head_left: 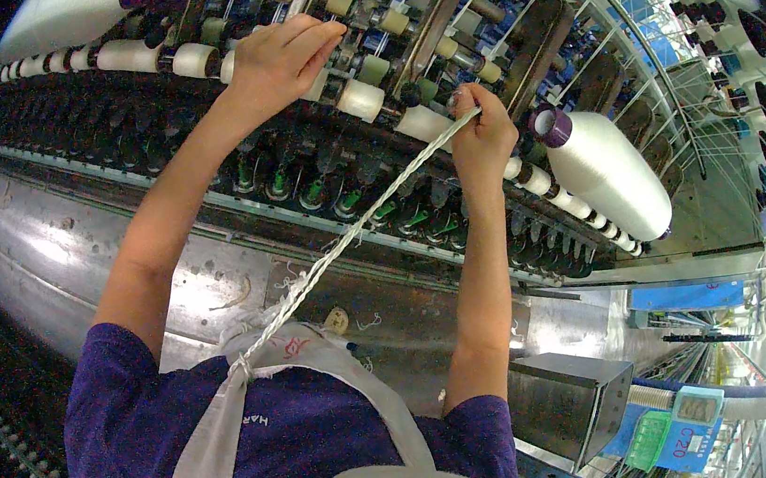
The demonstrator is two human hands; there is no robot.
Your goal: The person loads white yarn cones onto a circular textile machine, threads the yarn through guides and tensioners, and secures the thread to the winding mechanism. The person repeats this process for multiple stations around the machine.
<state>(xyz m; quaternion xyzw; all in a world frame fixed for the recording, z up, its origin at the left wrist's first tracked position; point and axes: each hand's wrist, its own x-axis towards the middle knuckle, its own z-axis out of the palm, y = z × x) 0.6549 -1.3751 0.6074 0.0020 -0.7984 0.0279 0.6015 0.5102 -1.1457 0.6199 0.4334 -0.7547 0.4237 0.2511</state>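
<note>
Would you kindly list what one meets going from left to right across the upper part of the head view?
Big white yarn cone with purple tip → left hand on the row of small bobbins → right hand gripping a white cord → second big white yarn cone.

left hand [282, 57] on roller row [358, 98] | right hand [481, 129] right of it | bobbin [607, 171] further right
</note>
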